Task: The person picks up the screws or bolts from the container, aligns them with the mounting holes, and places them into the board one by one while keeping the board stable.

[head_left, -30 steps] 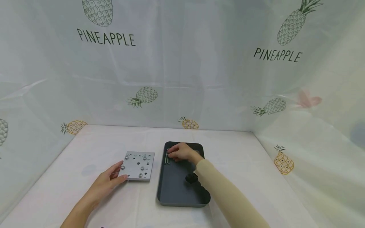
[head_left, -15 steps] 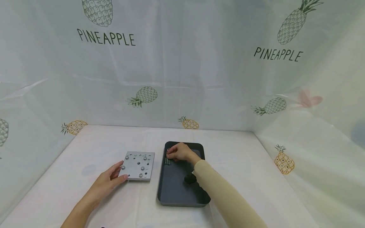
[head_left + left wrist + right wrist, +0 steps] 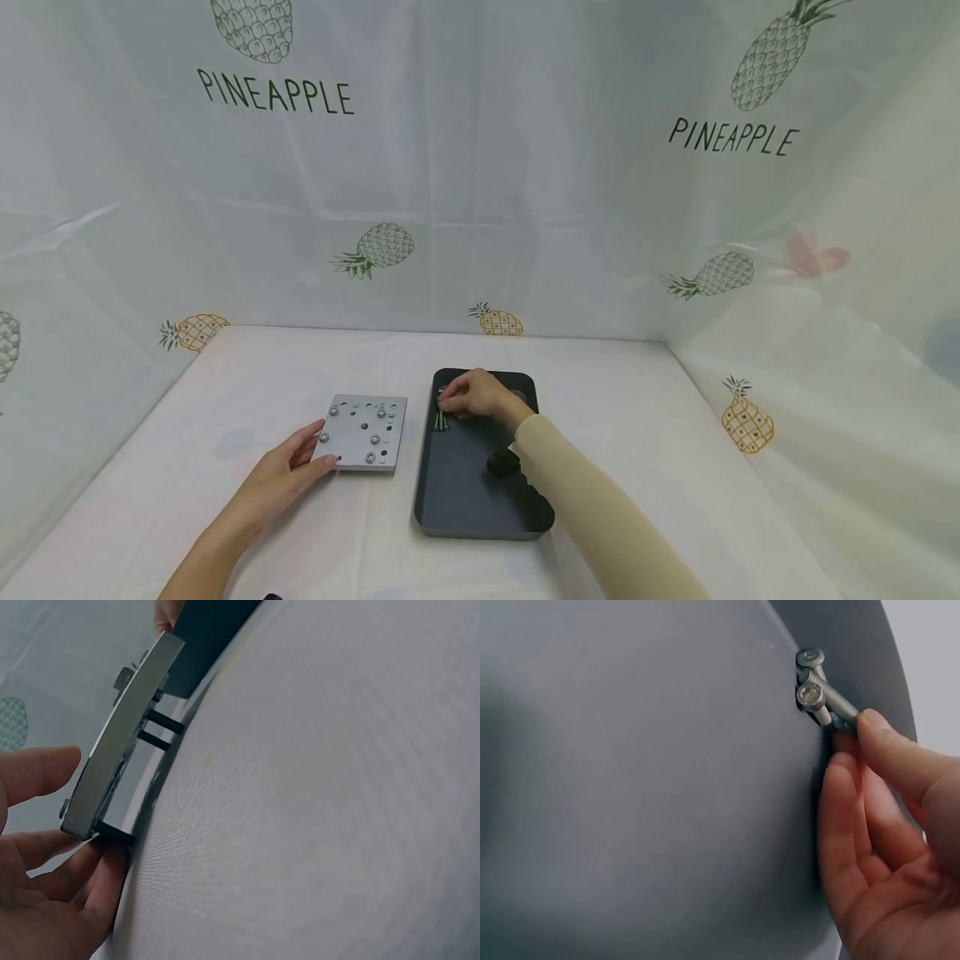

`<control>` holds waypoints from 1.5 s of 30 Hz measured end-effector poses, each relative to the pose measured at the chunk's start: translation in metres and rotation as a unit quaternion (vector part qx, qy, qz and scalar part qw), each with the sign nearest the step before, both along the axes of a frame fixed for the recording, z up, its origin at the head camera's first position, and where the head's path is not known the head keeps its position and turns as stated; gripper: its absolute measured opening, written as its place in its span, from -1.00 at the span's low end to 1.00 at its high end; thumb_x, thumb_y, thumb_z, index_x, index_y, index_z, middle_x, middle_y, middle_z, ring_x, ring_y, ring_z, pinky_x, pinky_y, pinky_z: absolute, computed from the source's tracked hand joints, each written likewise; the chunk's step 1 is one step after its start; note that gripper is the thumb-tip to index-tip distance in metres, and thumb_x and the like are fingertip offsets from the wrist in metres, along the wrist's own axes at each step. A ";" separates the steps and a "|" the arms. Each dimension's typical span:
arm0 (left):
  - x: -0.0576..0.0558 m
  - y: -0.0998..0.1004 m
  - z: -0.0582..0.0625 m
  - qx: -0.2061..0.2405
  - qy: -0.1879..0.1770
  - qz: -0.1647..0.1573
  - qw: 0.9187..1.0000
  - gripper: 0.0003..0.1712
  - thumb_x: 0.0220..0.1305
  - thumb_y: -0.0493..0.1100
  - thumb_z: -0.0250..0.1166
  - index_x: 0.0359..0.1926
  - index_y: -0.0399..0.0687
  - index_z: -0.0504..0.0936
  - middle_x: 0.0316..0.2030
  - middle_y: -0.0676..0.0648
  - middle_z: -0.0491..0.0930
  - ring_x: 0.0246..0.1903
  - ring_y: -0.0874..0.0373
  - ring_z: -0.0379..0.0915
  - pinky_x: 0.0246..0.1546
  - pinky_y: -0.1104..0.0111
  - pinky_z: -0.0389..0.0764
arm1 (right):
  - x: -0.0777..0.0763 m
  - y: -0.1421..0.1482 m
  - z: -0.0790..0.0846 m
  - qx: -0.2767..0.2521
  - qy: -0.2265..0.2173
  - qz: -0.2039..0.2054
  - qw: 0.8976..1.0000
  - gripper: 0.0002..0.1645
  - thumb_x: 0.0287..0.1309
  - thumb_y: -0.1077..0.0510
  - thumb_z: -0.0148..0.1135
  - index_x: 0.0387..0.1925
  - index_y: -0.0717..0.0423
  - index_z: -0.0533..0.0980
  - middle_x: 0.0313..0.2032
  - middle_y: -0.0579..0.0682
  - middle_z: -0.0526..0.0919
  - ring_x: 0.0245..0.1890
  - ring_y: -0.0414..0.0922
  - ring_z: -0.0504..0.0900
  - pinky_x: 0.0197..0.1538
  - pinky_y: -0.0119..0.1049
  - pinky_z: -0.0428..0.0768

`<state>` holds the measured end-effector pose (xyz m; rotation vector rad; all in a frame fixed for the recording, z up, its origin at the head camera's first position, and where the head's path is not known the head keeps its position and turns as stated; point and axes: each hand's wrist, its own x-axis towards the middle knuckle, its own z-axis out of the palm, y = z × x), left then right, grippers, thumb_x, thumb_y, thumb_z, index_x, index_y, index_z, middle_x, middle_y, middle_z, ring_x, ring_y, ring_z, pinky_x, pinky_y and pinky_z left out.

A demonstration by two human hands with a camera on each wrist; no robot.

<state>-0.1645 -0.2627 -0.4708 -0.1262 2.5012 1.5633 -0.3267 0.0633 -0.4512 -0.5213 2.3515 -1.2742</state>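
- Left hand [image 3: 281, 479] here, thumb and fingers holding the metal plate [image 3: 356, 433] by its left edge!
- Over in the dark tray [image 3: 468, 504], right hand [image 3: 476, 396] pinches a bolt [image 3: 837, 700], other bolts [image 3: 810, 696] bunched beside it.

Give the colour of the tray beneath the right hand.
The tray is dark grey, seen best in the head view.

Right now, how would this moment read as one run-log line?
left hand: holds metal plate | right hand: pinches bolt in dark tray, beside other bolts
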 end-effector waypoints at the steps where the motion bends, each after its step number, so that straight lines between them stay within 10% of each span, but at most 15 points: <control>1: 0.000 0.000 0.000 0.000 0.001 0.000 1.000 0.07 0.47 0.18 0.36 0.71 -0.10 0.00 0.58 -0.37 0.19 0.55 -0.29 0.16 0.48 -0.07 0.28 | -0.001 0.001 0.000 -0.006 -0.004 0.002 1.000 -0.82 0.33 0.24 0.46 -0.08 0.24 0.77 -0.21 -0.05 0.84 -0.36 -0.25 0.68 -0.20 -0.32 0.73; 24: 0.001 0.000 -0.001 -0.020 0.005 0.011 1.000 0.00 0.48 0.10 0.38 0.69 -0.13 0.09 0.48 -0.34 0.37 0.41 -0.13 0.39 0.28 0.27 0.53 | -0.002 0.015 0.014 -0.036 0.010 0.065 0.997 -0.72 0.43 0.13 0.39 0.10 0.07 0.75 0.03 -0.07 0.80 0.09 -0.16 0.70 0.23 -0.14 0.62; 45: 0.002 0.000 -0.002 -0.059 0.036 0.016 0.997 0.01 0.39 0.15 0.46 0.64 -0.13 0.22 0.41 -0.40 0.41 0.28 -0.17 0.52 0.28 -0.04 0.52 | 0.001 -0.018 0.043 -0.062 0.079 0.063 0.993 -0.77 0.40 0.09 0.44 0.04 -0.06 0.78 -0.04 -0.17 0.81 -0.03 -0.22 0.74 0.09 -0.26 0.68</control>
